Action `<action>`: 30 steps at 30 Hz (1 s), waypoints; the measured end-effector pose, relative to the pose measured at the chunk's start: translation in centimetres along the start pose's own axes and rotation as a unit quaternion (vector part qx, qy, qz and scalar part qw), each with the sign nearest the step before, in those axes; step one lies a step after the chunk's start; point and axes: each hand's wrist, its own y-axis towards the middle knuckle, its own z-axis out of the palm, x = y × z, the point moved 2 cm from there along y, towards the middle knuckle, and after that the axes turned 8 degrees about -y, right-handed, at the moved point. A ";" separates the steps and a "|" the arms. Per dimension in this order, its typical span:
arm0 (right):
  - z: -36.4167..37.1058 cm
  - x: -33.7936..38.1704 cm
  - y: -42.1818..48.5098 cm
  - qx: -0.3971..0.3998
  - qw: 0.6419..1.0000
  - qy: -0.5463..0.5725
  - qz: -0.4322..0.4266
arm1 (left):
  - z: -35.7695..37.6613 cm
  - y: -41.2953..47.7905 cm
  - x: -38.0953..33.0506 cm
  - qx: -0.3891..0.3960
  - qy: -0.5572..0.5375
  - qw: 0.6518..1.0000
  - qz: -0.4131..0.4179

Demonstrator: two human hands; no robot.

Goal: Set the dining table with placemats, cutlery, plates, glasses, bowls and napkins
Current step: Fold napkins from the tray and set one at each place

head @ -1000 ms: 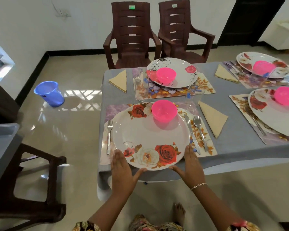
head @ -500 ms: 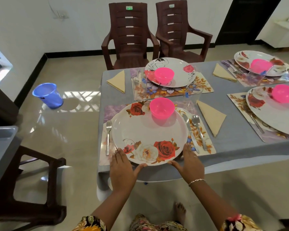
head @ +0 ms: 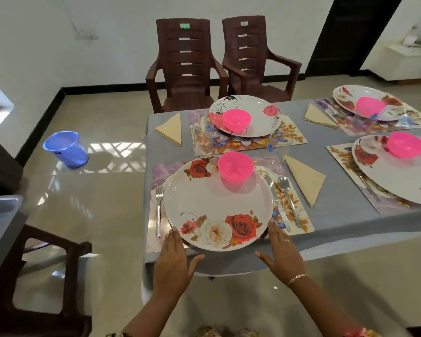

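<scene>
A white rose-patterned plate (head: 214, 203) lies on a floral placemat (head: 299, 215) at the near corner of the grey table (head: 338, 224). A pink bowl (head: 235, 166) sits on its far side. A fork (head: 158, 207) lies left of the plate; a knife (head: 276, 203) and spoon (head: 287, 195) lie right. A folded beige napkin (head: 305, 181) rests beyond them, with a clear glass (head: 276, 154) above. My left hand (head: 174, 261) and my right hand (head: 281, 254) are flat, fingers spread, touching the plate's near rim on either side.
Three other settings with plates and pink bowls (head: 236, 120) fill the table's far and right parts. Two brown plastic chairs (head: 187, 66) stand behind the table. A blue bucket (head: 67, 148) is on the floor at left, and a dark stool (head: 41, 276) stands near left.
Both hands have slid slightly back along the plate's near rim, and the plate sits a little further onto the placemat. My view has shifted left.
</scene>
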 end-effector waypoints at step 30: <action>-6.7 -0.7 6.8 -0.092 0.985 -0.020 0.145 | -7.5 10.7 -5.2 0.024 0.088 0.917 0.387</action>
